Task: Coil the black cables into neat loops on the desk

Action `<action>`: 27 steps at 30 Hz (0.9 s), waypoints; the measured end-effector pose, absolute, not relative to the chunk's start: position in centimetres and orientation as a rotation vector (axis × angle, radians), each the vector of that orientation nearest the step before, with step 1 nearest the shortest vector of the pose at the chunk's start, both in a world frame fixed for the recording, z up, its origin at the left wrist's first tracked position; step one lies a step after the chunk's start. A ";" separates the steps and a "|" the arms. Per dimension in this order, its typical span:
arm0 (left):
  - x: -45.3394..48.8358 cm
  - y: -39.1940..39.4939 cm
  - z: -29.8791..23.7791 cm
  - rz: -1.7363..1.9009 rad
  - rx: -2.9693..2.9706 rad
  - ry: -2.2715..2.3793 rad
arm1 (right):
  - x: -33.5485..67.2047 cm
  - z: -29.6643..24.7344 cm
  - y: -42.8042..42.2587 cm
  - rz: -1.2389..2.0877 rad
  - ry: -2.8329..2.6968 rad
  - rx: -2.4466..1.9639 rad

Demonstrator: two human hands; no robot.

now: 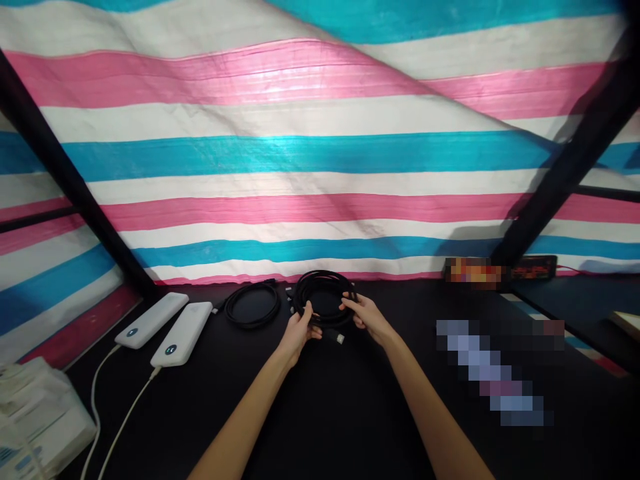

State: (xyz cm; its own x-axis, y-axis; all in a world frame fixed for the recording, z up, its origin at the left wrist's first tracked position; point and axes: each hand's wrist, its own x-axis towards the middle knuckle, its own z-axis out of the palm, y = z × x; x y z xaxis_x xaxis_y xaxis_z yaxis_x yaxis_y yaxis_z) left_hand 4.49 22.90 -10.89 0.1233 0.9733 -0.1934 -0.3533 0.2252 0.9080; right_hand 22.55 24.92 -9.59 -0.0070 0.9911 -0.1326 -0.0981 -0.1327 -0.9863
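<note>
A coiled black cable (325, 293) is held over the black table (350, 413) by both hands. My left hand (300, 330) grips the coil's lower left side, fingers closed round the strands. My right hand (365, 317) pinches the coil's right side. A plug end (337, 337) with a pale tip sticks out below the coil between the hands. A second coiled black cable (251, 305) lies flat on the table just to the left, untouched.
Two white power banks (150, 320) (183, 333) with white cords lie at the left. White packaging (35, 420) sits at the lower left corner. A striped pink, white and blue tarp (310, 153) hangs behind, with black frame bars (565, 167) at both sides.
</note>
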 end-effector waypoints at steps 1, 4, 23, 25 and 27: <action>4.6 22.8 -10.8 1.113 0.834 0.945 | 22.8 -9.7 25.1 1.314 -1.040 -1.224; 4.8 22.6 -10.8 1.028 0.868 0.864 | 23.5 -10.1 25.5 1.174 -1.016 -1.211; 5.5 21.7 -11.1 1.026 0.965 1.116 | 24.4 -11.9 25.4 0.403 -1.446 -1.838; 5.9 21.6 -11.2 1.073 0.959 1.134 | 24.3 -11.8 25.4 0.472 -1.421 -1.815; 6.4 21.6 -11.4 1.117 0.960 1.136 | 24.2 -12.0 25.6 0.537 -1.378 -1.757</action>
State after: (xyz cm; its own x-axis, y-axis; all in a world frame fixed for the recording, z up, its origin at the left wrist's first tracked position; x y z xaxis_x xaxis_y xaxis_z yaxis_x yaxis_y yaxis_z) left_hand 6.38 21.57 -11.42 0.0571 0.9807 -0.1868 -0.1709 0.1940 0.9660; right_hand 24.23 25.55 -11.96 0.3098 0.9387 0.1513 0.5890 -0.0645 -0.8055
